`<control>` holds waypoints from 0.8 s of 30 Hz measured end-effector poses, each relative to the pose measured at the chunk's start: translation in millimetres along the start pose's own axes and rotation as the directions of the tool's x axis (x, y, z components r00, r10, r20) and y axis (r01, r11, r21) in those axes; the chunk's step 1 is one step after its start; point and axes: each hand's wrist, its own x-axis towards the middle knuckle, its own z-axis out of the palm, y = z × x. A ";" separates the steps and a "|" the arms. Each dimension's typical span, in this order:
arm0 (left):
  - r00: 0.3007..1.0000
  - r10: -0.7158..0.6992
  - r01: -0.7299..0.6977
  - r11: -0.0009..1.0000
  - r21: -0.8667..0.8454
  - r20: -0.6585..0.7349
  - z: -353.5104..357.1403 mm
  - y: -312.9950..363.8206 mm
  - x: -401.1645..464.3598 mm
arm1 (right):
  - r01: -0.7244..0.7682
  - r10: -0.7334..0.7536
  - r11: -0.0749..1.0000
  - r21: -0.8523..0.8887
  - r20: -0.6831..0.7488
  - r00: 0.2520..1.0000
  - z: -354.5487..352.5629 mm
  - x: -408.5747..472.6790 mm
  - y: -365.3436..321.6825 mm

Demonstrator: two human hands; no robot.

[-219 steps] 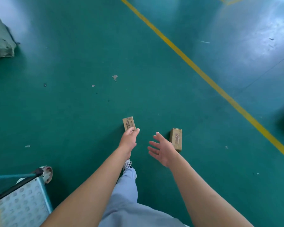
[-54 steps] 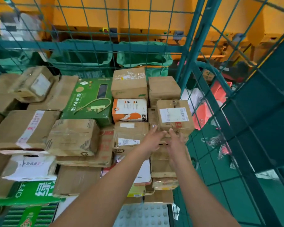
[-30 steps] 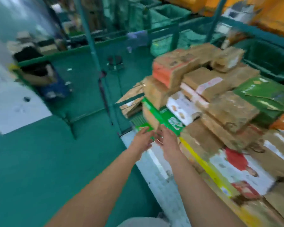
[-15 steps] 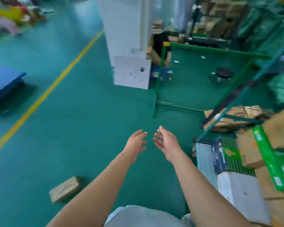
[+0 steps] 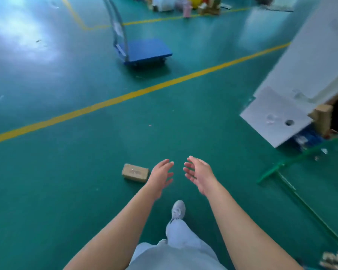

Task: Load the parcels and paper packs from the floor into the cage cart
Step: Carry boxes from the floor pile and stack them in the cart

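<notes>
Brown cardboard parcel (image 5: 135, 172) lies on the floor beside your empty, spread left hand (image 5: 161, 177); right hand (image 5: 198, 175) empty too. Crouch and grip both ends.

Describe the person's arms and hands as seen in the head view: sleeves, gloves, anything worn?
Both forearms are bare as far as the frame shows; no sleeves are visible. The left hand and right hand carry no gloves, and no watch, ring or band shows on the wrists or fingers. Below them the person wears light grey-blue trousers and a light grey sneaker.
</notes>
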 end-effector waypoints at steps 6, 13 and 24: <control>0.980 -0.042 0.009 0.986 -0.167 -0.194 -83.9 23.0 29.9 | -0.072 0.098 0.986 -0.150 0.173 0.980 97.3 51.7 -5.5; 0.943 -0.132 0.074 0.979 -0.191 -0.306 -136.5 66.7 101.3 | -0.191 0.234 0.961 -0.199 0.219 0.947 177.2 143.4 -31.0; 0.897 -0.222 0.206 0.975 -0.084 -0.382 -240.7 135.6 235.8 | -0.430 0.456 0.881 -0.198 0.109 0.883 254.3 285.2 -16.7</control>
